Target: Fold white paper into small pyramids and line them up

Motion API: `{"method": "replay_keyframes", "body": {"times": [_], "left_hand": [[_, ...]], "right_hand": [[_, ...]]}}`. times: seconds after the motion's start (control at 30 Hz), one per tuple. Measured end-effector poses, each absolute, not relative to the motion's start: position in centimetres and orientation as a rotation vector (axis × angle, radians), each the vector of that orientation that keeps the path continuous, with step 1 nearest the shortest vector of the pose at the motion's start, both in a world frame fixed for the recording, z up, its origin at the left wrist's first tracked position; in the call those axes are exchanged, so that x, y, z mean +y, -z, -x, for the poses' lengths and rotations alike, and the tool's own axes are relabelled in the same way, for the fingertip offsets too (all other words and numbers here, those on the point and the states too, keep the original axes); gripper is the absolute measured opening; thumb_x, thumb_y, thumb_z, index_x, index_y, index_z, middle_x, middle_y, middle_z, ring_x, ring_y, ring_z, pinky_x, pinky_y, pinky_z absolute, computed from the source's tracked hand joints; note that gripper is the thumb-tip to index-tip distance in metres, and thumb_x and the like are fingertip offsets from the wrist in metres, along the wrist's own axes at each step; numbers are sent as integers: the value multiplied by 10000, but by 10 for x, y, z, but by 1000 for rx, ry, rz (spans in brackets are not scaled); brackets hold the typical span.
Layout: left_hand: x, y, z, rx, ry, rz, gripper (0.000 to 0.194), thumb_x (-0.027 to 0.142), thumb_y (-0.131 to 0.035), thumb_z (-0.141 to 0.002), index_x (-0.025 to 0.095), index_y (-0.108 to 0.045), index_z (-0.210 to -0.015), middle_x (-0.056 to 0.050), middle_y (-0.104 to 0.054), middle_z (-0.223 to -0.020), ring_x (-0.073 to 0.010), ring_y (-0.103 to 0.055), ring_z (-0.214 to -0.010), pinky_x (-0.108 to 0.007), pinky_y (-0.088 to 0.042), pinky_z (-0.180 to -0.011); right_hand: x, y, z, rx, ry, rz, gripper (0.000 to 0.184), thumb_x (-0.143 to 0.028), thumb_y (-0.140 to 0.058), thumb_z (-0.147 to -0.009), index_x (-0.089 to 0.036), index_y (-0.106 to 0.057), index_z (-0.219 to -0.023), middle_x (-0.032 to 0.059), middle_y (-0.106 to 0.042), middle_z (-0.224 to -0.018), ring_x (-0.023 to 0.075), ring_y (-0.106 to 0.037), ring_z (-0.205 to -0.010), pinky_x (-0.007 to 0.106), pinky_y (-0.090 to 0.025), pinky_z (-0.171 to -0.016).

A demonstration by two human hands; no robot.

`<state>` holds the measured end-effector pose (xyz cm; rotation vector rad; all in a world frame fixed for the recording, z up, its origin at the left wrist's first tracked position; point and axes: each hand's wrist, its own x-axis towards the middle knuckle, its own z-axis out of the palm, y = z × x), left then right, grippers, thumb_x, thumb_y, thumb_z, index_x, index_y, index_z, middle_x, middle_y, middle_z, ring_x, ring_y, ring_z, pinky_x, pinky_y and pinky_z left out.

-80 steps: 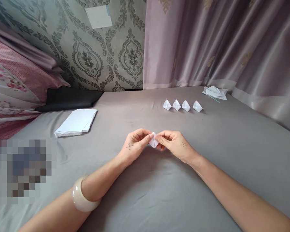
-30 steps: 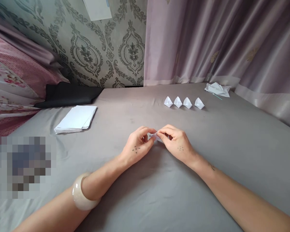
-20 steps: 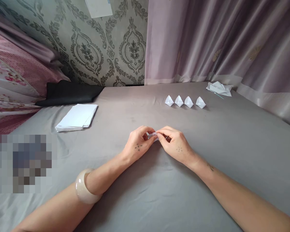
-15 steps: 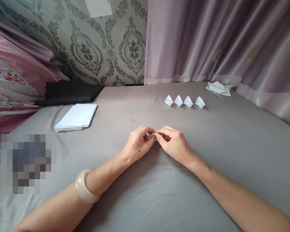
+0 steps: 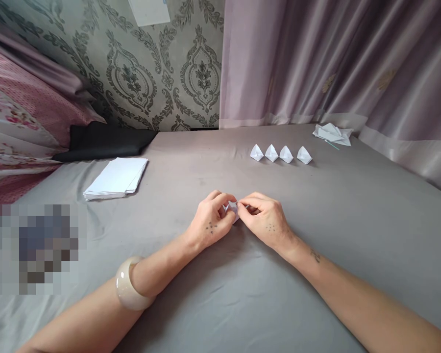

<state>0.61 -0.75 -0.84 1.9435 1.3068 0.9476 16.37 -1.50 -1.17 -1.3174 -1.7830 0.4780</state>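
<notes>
A small folded white paper (image 5: pixel 232 209) is held between both my hands, just above the grey sheet (image 5: pixel 220 294). My left hand (image 5: pixel 212 218) pinches its left side with thumb and forefinger. On its right edge, the thumb and fingertips of my right hand (image 5: pixel 263 215) are closed. The fingers hide much of the paper, so its full shape cannot be made out. Beyond my hands, several folded white paper boats (image 5: pixel 271 153) stand in a row, the rightmost one slightly apart.
A stack of white paper (image 5: pixel 115 179) lies at the left, in front of a black cloth (image 5: pixel 106 141). At the far right are loose white papers (image 5: pixel 332 133) with a thin light-green stick (image 5: pixel 331 145). Curtains (image 5: pixel 279 63) and a patterned wall (image 5: pixel 169 68) border the back.
The folded paper has turned and shows more of its white face between my hands. My right fingertips have shifted slightly along its edge. The paper boats and stack stay where they were.
</notes>
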Motion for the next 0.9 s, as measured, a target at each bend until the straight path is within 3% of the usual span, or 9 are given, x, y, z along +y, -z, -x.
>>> {"method": "replay_keyframes", "body": {"times": [0.23,0.43,0.6,0.7,0.9], "left_hand": [[-9,4,-4,1440,-918,-1899,270,85,-466,-731,189,-685,-851,-5,-560,-844,-65,-461,-552,-216,-412,-570],[-8,2,1,1538,-779,-1876,257,90,-463,-743,186,-700,-766,-23,-604,-870,-92,-510,-609,-222,-423,-597],[-9,10,4,1476,-705,-2138,285,116,-437,-791,201,-708,-809,-30,-596,-922,-84,-502,-582,-236,-424,-618],[-10,12,6,1500,-602,-2248,309,136,-408,-822,213,-704,-862,-35,-609,-957,-95,-507,-579,-248,-418,-605],[-3,-3,13,1395,-417,-2186,267,178,-457,-801,224,-684,-933,-28,-612,-974,-103,-559,-611,-247,-445,-626]], "right_hand": [[-13,12,-169,-1775,-492,1326,160,-168,-574,-802,-207,-709,-726,1,-669,-770,92,-597,-608,205,-472,-592],[-12,13,-174,-1949,-498,1278,227,-104,-515,-810,-217,-701,-874,0,-656,-895,87,-590,-662,202,-463,-618],[-17,11,-175,-2343,-179,1250,329,-71,-433,-837,-221,-693,-972,38,-632,-1031,153,-584,-877,259,-423,-666],[-21,7,-174,-2496,-14,1271,340,-75,-433,-814,-191,-669,-1029,55,-628,-1039,182,-559,-896,301,-416,-708],[-24,0,-168,-2503,-84,1426,307,-105,-447,-803,-189,-653,-1013,52,-622,-1045,184,-550,-926,306,-397,-697]]}}
